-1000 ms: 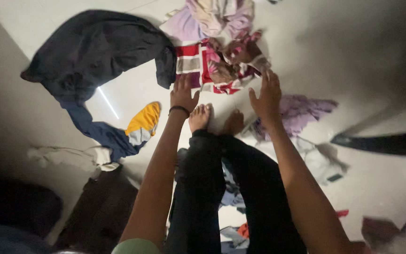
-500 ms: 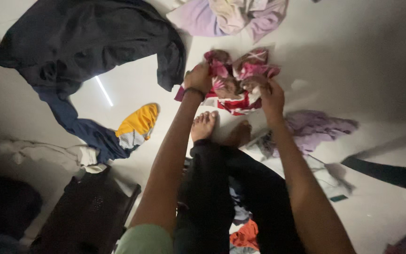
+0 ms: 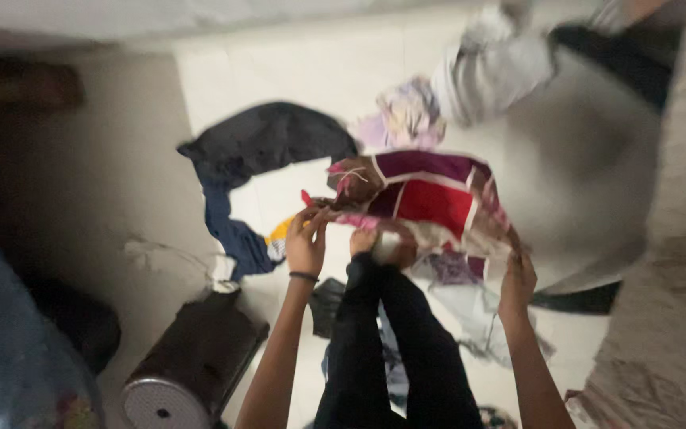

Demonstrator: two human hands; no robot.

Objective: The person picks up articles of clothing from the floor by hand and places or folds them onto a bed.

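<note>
I hold a patterned cloth (image 3: 430, 199) of red, maroon and cream blocks spread in the air in front of me. My left hand (image 3: 306, 242), with a dark band at the wrist, grips its left edge. My right hand (image 3: 518, 278) grips its lower right corner. My legs in black trousers and my bare feet (image 3: 383, 245) stretch out below the cloth. The frame is blurred by motion.
A dark garment (image 3: 267, 143) with a blue piece and a yellow piece lies on the pale floor at left. A lilac heap (image 3: 402, 119) and a grey-white cloth (image 3: 490, 67) lie farther off. A dark stool (image 3: 188, 365) stands at lower left. More clothes lie by my legs.
Both hands went from reaching for the red patterned cloth on the floor to gripping it and lifting it up, spread open. My view has pulled back and tilted.
</note>
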